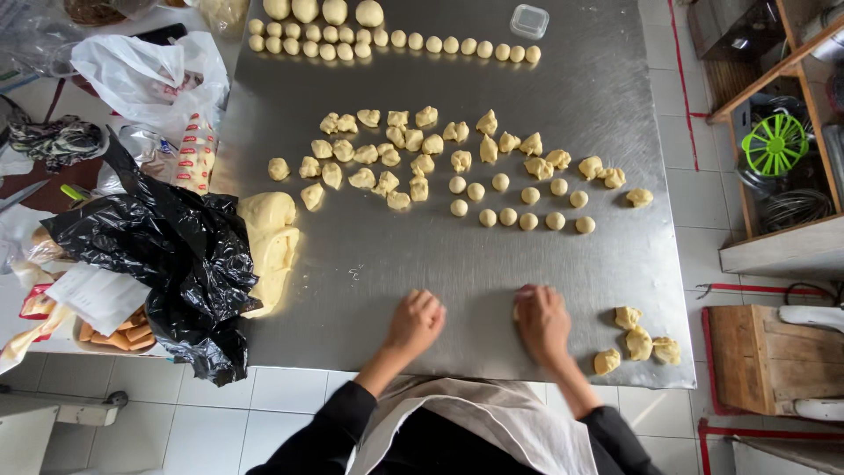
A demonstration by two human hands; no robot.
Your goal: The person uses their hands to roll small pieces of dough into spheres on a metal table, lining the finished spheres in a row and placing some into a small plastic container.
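Left hand [415, 322]: lower centre of frame, curled palm-down on the steel surface [369, 264]; whether dough sits beneath it cannot be told. Right hand [542, 324]: just right of it, cupped flat over something pale at its fingertips, contents hidden.

Rough dough pieces [636, 339]: four, lower right, close beside the right hand and well apart from the left.

Rolled dough balls [519, 202]: centre, farther up the frame.

Torn dough chunks [413, 145]: upper centre.

Dough mass [271, 242]: left, touching the black bag [167, 255].
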